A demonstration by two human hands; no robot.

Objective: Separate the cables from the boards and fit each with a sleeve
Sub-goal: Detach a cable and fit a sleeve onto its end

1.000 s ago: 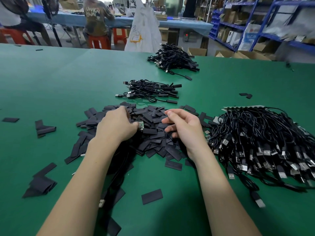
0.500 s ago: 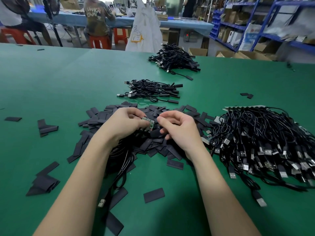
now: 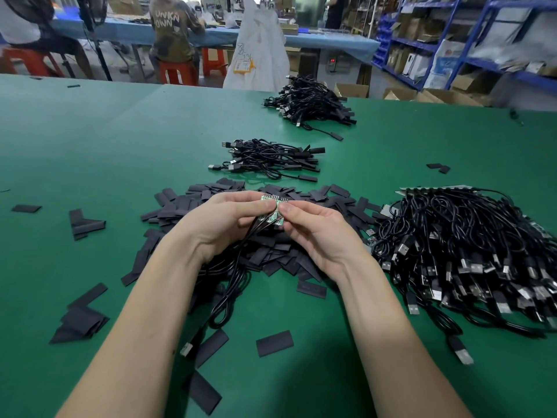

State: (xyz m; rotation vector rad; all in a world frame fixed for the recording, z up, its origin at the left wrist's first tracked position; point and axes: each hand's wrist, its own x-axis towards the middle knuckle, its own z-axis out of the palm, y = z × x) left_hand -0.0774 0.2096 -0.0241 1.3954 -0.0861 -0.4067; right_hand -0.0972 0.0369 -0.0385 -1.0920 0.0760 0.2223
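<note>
Left hand (image 3: 223,220) and right hand (image 3: 316,229) both pinch a small green board (image 3: 272,208), raised above the sleeve pile (image 3: 271,248); their fingertips cover much of it. Thin wires at its lower edge are blurred. The attached black cable (image 3: 232,285) hangs down between the wrists, partly hidden by the left forearm. Unprocessed cable heap (image 3: 470,254) lies right, cut off at the frame edge.

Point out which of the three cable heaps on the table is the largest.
The heap at the right, beside the right hand. It far outspreads the small middle bundle and the far pile.
</note>
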